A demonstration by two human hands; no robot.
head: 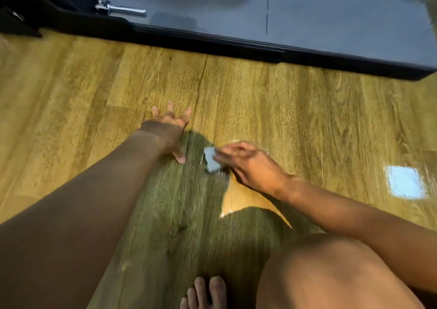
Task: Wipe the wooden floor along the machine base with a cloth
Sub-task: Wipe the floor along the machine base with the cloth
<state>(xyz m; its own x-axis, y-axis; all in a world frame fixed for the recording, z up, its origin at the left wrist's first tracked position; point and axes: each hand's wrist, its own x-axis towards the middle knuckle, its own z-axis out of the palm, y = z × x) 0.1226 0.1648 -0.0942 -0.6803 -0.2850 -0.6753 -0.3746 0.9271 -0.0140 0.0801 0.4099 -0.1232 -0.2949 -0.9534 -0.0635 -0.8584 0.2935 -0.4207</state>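
My left hand [168, 129] presses flat on the wooden floor [283, 110], fingers spread and straight. Just to its right, my right hand [248, 162] holds a small folded grey-blue cloth [212, 159] against the floor, its fingers on top of the cloth. The black machine base [212, 41] runs across the top of the view, well beyond both hands. Motion blur softens the right hand and the cloth.
A grey mat or platform [331, 13] lies behind the base edge, with a chrome pin [120, 8] at its left. My knee [331, 273] and toes [205, 292] are at the bottom. A bright window reflection [404, 182] shines on the floor at right.
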